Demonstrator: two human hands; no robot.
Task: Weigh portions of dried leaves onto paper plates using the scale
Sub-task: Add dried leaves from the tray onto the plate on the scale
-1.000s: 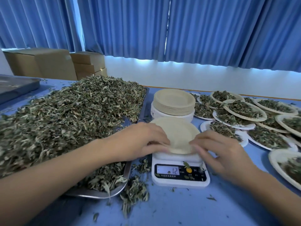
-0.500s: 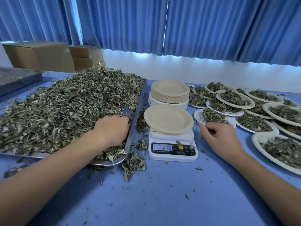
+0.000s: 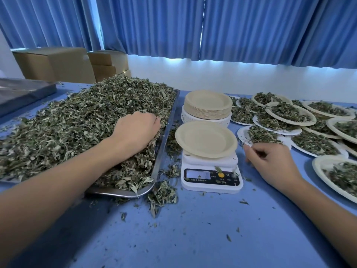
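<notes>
On a blue bench [image 3: 193,229], left hand [image 3: 135,130] curls into heaped dried leaves [image 3: 67,120], right hand [image 3: 270,165] rests loosely curled, empty; paper plate [image 3: 205,139] on scale [image 3: 211,176] between them probably wants a modest handful.

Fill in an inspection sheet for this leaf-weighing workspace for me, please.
Surface: blue table, dotted with leaf crumbs.
Job's things: dried leaves heaped on a metal tray; an empty paper plate sits on the white scale; plate stack behind it; filled plates overlapping to the right.
Clutter: spilled leaves by the tray's near corner; bits on the scale's panel.
Grips: left hand digs into the heap, fingers curled in the leaves; right hand is beside the scale, loosely curled, nothing seen in it.
Cables: nothing seen.
Surroundings: blue curtains, cardboard boxes, a grey tray far left.
</notes>
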